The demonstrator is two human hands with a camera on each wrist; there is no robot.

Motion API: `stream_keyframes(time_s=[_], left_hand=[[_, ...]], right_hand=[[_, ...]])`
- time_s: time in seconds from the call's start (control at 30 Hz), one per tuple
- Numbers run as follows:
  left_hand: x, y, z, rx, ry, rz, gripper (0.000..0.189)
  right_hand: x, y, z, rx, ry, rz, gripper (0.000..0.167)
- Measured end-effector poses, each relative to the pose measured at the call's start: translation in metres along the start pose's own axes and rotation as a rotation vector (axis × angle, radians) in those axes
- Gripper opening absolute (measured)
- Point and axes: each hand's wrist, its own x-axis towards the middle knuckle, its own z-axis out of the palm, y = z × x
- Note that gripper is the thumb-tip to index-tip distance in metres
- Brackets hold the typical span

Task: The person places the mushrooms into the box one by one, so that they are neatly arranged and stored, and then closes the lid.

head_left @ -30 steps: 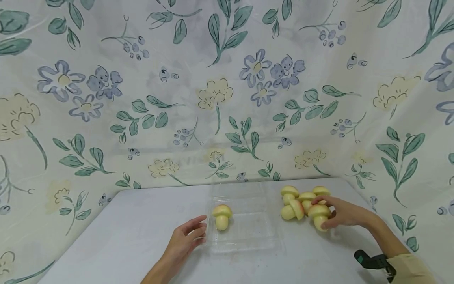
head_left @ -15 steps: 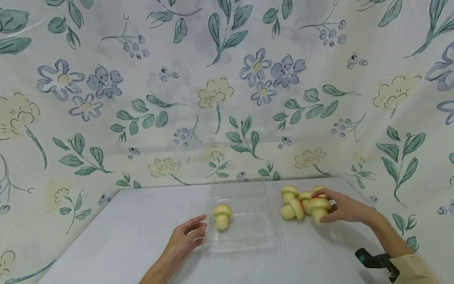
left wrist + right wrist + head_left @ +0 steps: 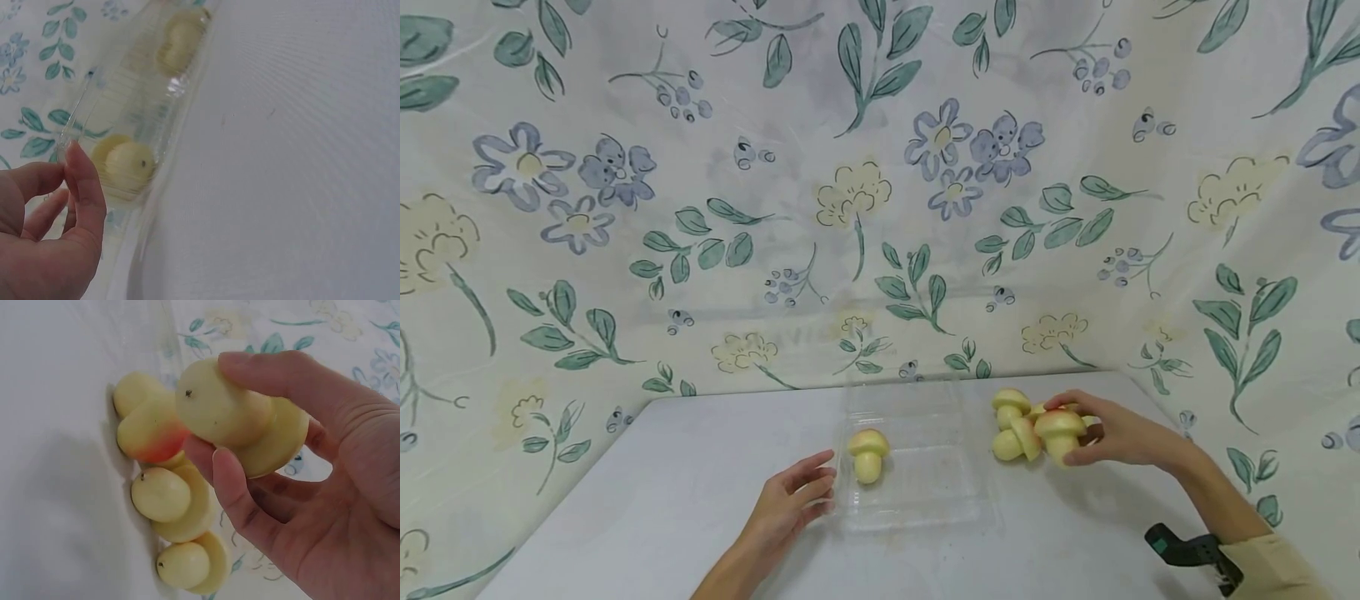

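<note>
My right hand grips a pale yellow mushroom-shaped piece with a reddish blush on its cap. Thumb and fingers close around it, and in the right wrist view it is held above the table. Right behind it lie several similar mushroom-shaped pieces in a group. A clear plastic container stands in the middle with its lid folded back. One mushroom-shaped piece lies at its left inside. My left hand has its relaxed fingertips at the container's left edge.
The white table extends to both sides of the container. A floral curtain hangs right behind the table. A dark device is strapped to the right wrist, by a beige sleeve.
My right hand has lifted the mushroom-shaped piece and brought it slightly up and left, over the group. My left hand has stayed at the container's edge.
</note>
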Motion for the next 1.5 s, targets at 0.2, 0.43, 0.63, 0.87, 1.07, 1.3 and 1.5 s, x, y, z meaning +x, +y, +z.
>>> stream_keyframes(time_s=[0.2, 0.43, 0.63, 0.87, 1.07, 1.3, 1.5], left_hand=[[0.0, -0.001, -0.001, 0.0, -0.011, -0.003, 0.054], [0.0, 0.0, -0.001, 0.001, -0.026, -0.001, 0.056], [0.001, 0.001, 0.0, 0.004, -0.033, 0.001, 0.057], [0.002, 0.001, 0.0, 0.018, -0.018, -0.003, 0.053], [0.001, 0.001, -0.001, 0.016, -0.02, -0.002, 0.053], [0.001, 0.002, 0.001, 0.018, 0.007, -0.011, 0.052], [0.002, 0.001, 0.001, 0.011, -0.006, -0.012, 0.052]], right_hand=[[0.005, -0.006, 0.008, 0.029, -0.032, 0.009, 0.064], [0.01, -0.01, 0.019, 0.034, -0.039, 0.012, 0.062], [0.011, -0.011, 0.027, 0.035, -0.04, 0.017, 0.064], [0.013, -0.017, 0.034, 0.051, -0.046, -0.009, 0.064], [0.019, -0.023, 0.037, 0.036, -0.048, -0.021, 0.063], [0.029, -0.03, 0.036, 0.026, -0.04, -0.05, 0.065], [0.042, -0.041, 0.036, 0.035, -0.035, -0.079, 0.065]])
